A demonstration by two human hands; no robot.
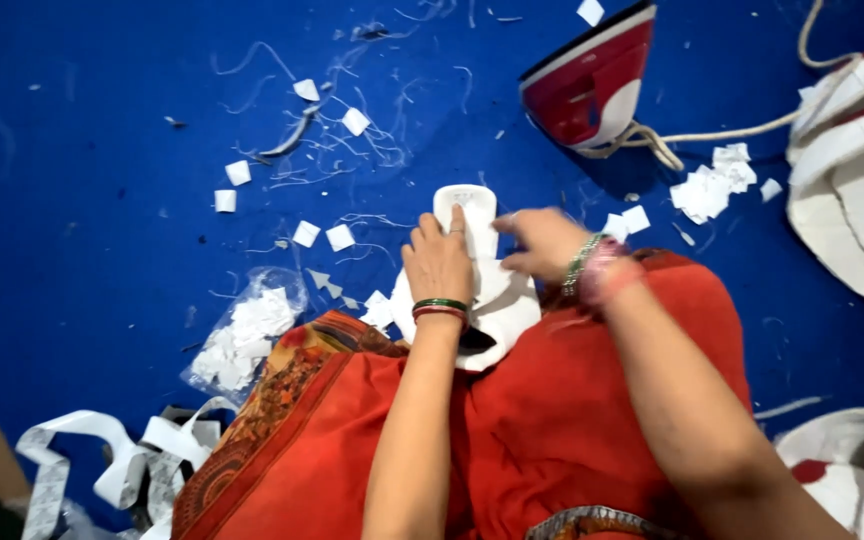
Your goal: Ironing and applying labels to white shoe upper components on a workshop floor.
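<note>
My left hand [439,262] presses flat on a white curved fabric piece [497,305] lying on the blue surface, its index finger stretched along a white tab [472,205] at the piece's far end. My right hand [544,242] pinches the right edge of the same white piece, beside the tab. Bangles circle both wrists. Orange-red cloth [552,420] covers my lap below the piece.
A red and white iron [592,80] stands tilted at the back, its cord trailing right. White cap-like pieces [852,180] lie at right. Small white squares [304,234] and threads litter the blue surface [102,150]. A clear bag of white squares [247,335] and white strips [102,460] lie at left.
</note>
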